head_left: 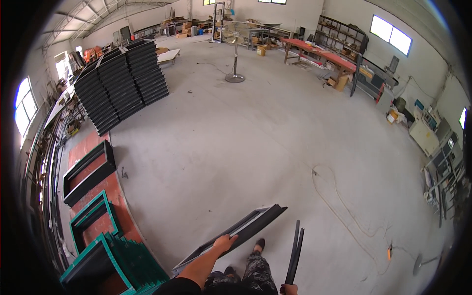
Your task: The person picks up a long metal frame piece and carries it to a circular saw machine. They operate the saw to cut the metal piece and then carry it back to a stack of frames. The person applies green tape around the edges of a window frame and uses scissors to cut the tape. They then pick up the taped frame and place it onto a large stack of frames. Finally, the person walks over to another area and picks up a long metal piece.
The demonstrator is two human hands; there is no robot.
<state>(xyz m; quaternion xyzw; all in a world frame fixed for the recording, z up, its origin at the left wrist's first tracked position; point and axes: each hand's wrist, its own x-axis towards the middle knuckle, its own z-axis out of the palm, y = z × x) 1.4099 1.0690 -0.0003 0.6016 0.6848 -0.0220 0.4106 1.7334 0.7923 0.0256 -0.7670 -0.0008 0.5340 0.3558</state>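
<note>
My left hand [226, 242] is closed on the near side of a dark grey rectangular frame [263, 219], which hangs tilted in front of my legs with its far end up to the right. Part of the frame is hidden behind my forearm. At the lower edge, my right hand [289, 289] grips long thin black strips [296, 253] that point upward and curve slightly. Only part of that hand shows. Green frames [105, 258] lie in a stack at the lower left, with another green frame [116, 223] beyond them.
A black frame [91, 179] lies on a red board [129, 216] at the left. Behind it rises a tall stack of dark frames [123, 81]. A standing fan [235, 61] is ahead, and a red-topped workbench [319, 51] at the far right. A cable [339, 211] loops across the floor.
</note>
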